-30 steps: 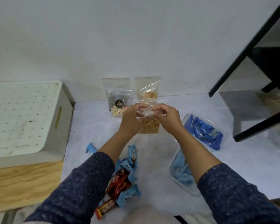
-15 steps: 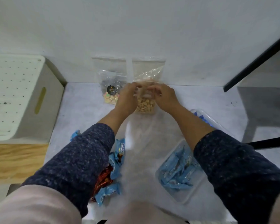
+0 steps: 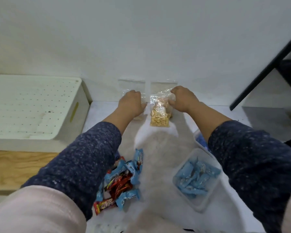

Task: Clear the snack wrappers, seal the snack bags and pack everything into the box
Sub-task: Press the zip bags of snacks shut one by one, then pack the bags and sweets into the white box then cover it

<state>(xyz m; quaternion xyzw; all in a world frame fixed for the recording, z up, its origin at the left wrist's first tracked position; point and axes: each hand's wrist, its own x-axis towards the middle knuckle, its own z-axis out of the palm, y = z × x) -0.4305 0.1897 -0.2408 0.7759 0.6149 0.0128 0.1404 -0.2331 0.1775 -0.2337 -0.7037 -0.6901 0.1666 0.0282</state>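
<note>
From my remote station I record a white perforated box (image 3: 32, 106) at nine o'clock, sitting on a wooden board (image 3: 15, 167). At six o'clock a heap of blue and red wrappers (image 3: 120, 180) lies on the table (image 3: 158, 148). The left hand (image 3: 132, 103) is at eleven o'clock, covering a clear bag (image 3: 131, 84) propped against the wall; whether its fingers grip that bag I cannot tell. At twelve o'clock stands the peanut bag (image 3: 160, 115), its crumpled top pinched by the right hand (image 3: 183, 98), with another clear bag (image 3: 163, 84) behind it. A clear tub (image 3: 197, 179) of blue packets sits at four o'clock.
</note>
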